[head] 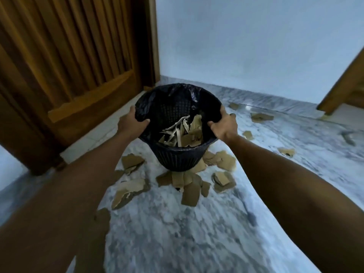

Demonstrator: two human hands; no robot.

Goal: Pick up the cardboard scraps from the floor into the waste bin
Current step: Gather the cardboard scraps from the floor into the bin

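Note:
A black mesh waste bin (177, 158) lined with a black bag sits in the middle of the view, tilted toward me. Several cardboard scraps (184, 133) lie inside it. My left hand (131, 122) grips the bin's left rim and my right hand (224, 125) grips its right rim. More brown cardboard scraps (130, 189) are scattered on the marble floor around the bin's base, with others (224, 180) to its right and a few (261, 117) farther back.
A wooden door (69, 66) stands at the left, close behind the bin. A pale blue wall (246, 46) runs along the back. A second wooden panel (346, 89) juts in at the far right. The floor (197, 233) is grey-white marble.

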